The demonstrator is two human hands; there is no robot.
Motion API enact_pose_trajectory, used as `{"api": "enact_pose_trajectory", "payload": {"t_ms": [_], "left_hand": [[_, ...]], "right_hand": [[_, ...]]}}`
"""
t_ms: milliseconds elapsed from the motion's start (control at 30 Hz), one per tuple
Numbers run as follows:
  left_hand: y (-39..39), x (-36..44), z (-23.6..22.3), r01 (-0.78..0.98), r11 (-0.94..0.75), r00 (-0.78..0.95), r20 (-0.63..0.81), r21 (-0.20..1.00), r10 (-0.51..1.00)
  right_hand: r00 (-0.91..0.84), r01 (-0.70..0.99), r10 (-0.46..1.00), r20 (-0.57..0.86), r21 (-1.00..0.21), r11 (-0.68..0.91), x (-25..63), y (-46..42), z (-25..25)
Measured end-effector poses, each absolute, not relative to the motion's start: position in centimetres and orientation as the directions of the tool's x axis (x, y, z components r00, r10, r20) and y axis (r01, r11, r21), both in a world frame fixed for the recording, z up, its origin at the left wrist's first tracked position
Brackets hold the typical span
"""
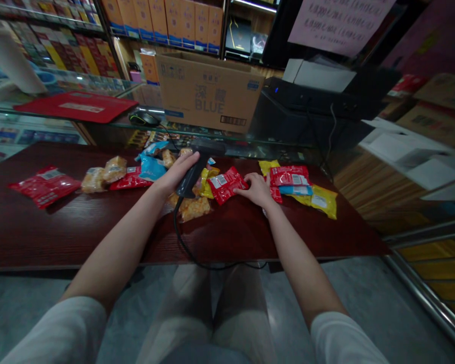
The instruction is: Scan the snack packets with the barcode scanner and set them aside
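My left hand [180,172] is wrapped round a black barcode scanner [193,174], its cable trailing down over the table's front edge. The scanner's head points right, above the snacks. My right hand [258,189] has its thumb and fingers at the right end of a red snack packet [226,185], whose white barcode label faces up. A yellow packet [206,183] and clear-wrapped puffed snack pieces [195,208] lie beside the scanner. Right of my right hand, another red packet [289,176] rests on blue and yellow packets [324,200].
On the dark red table [109,232], a red packet [47,186], wrapped snack pieces [93,180] and a blue packet [151,167] lie to the left. Behind stand a cardboard box [212,93], a computer mouse [144,118] and a red mat [76,103] on a glass counter.
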State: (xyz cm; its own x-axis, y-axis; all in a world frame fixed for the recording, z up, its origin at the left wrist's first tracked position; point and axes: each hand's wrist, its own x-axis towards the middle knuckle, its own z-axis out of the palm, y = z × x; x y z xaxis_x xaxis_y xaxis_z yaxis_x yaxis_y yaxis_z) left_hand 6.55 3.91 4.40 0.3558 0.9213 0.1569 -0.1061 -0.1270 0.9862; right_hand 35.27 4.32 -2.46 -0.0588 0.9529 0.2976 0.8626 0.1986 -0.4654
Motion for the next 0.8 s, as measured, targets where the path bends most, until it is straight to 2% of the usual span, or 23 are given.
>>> {"api": "enact_pose_trajectory", "payload": {"t_ms": [67,133,200,267,333,533,800], "left_hand": [[3.7,6.8,4.5,-0.123,-0.121,0.364,0.158,0.985,0.918],[3.5,6.9,4.5,-0.137,-0.111,0.366,0.154,0.984,0.918],[3.3,7.1,4.5,-0.141,-0.09,0.37,0.137,0.986,0.919],[3.2,7.3,4.4,-0.124,-0.061,0.399,0.106,0.99,0.911],[3.0,7.4,4.3,-0.084,-0.041,0.445,0.074,0.996,0.893],[2.3,7.8,4.5,0.014,-0.055,0.535,0.039,0.998,0.844],[2.3,8.1,4.5,0.018,-0.045,0.545,0.028,0.999,0.838]], "right_hand": [[0.024,0.721,0.949,0.315,-0.663,0.201,35.8,4.8,-2.4],[0.124,0.446,0.942,0.311,-0.866,0.227,36.5,5.3,-2.2],[0.238,0.154,0.926,0.294,-0.952,0.263,37.1,5.6,-1.7],[0.364,-0.003,0.891,0.271,-0.956,0.292,37.6,5.7,-1.3],[0.432,-0.054,0.867,0.248,-0.953,0.299,37.9,5.6,-0.8],[0.381,-0.144,0.909,0.17,-0.96,0.24,37.1,4.9,-0.4],[0.37,-0.119,0.907,0.201,-0.958,0.26,37.0,5.0,-0.6]]}}
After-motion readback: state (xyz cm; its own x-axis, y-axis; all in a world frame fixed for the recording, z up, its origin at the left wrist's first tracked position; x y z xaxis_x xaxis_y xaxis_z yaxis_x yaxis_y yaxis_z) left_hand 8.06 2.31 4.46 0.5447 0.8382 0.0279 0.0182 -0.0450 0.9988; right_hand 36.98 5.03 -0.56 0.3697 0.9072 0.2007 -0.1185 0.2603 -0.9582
